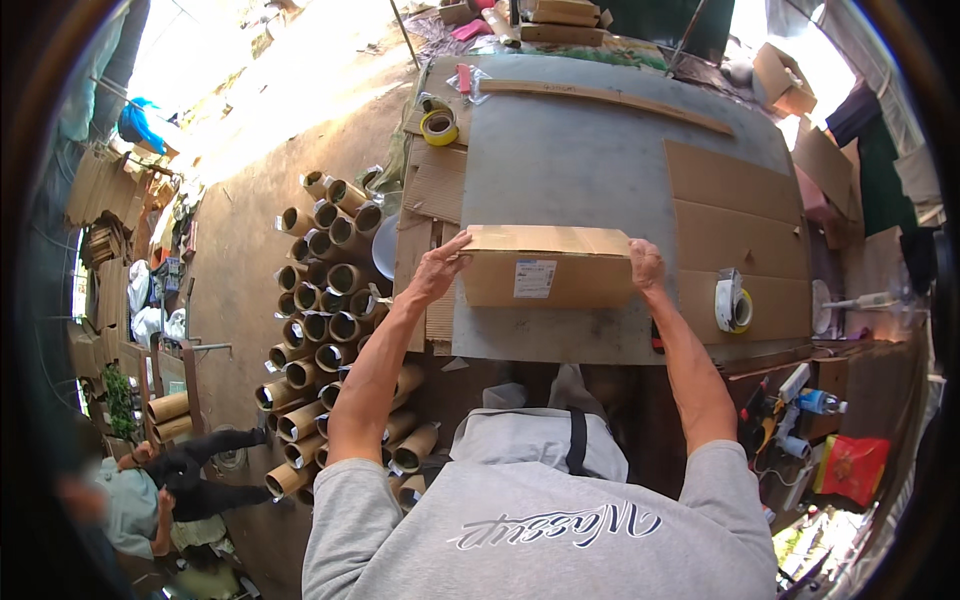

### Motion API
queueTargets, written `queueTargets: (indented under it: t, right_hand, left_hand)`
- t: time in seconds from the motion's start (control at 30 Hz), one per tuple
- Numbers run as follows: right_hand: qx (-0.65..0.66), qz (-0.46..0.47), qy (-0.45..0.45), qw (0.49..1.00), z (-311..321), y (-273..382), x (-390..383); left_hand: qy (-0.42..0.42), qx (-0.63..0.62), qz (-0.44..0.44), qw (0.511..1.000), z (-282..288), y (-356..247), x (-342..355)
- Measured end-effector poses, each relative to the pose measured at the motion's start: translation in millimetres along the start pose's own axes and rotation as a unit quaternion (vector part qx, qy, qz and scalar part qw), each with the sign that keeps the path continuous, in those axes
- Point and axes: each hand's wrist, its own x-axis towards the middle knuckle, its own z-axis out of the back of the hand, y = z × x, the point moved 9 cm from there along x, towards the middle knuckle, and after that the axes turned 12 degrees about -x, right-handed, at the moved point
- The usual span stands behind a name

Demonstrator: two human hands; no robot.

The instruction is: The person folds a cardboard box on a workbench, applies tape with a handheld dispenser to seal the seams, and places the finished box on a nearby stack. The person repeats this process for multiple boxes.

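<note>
A long brown cardboard box [590, 282] with a white label on its near side rests at the near middle of the grey tabletop. Its top looks closed. My left hand [442, 267] grips its left end, the fingers at the upper edge. At the opposite end my right hand [647, 264] is closed on the upper right corner; some of its fingers are hidden. To the right of the box, a tape dispenser with a yellow-rimmed roll [733, 304] lies on a flat cardboard sheet [735, 215].
More tape rolls [438, 126] sit at the table's far left corner. A wooden strip [610, 100] runs along the back of the grey tabletop [560, 160]. Many cardboard tubes [330, 275] stand left of the table. Another person [150, 490] is at the lower left.
</note>
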Motion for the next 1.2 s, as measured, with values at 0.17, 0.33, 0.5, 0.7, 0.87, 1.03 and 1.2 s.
queueTargets:
  t: [0.17, 0.33, 0.5, 0.7, 0.87, 1.03, 1.2]
  right_hand:
    - [-0.016, 0.012, -0.027, 0.999, 17.3, 12.3, 1.4]
    - [-0.03, 0.026, 0.014, 0.999, 13.9, -0.6, 2.2]
    - [0.003, -0.071, 0.027, 0.997, 12.6, 2.5, -2.5]
    - [0.1, -0.246, 0.067, 0.962, 2.7, -25.1, -18.2]
    - [0.322, -0.318, 0.201, 0.869, -19.9, -32.8, -56.8]
    - [0.345, -0.293, 0.282, 0.846, 3.9, -8.8, -55.0]
    - [0.098, 0.034, -0.001, 0.995, 59.2, 116.0, -33.4]
  left_hand:
    - [-0.023, -0.055, -0.033, 0.998, -2.1, 4.1, -2.6]
    - [-0.111, -0.186, -0.011, 0.976, -13.6, 18.9, -8.4]
    - [-0.173, -0.22, 0.047, 0.959, -33.0, 67.3, -41.1]
    - [-0.212, -0.236, 0.016, 0.948, -43.2, 49.1, -49.1]
    - [-0.251, -0.249, 0.057, 0.934, -57.3, 85.9, -70.9]
    - [-0.353, -0.144, 0.043, 0.924, -87.4, 94.1, -119.4]
    - [-0.452, -0.442, 0.083, 0.771, -130.5, 140.1, -185.7]
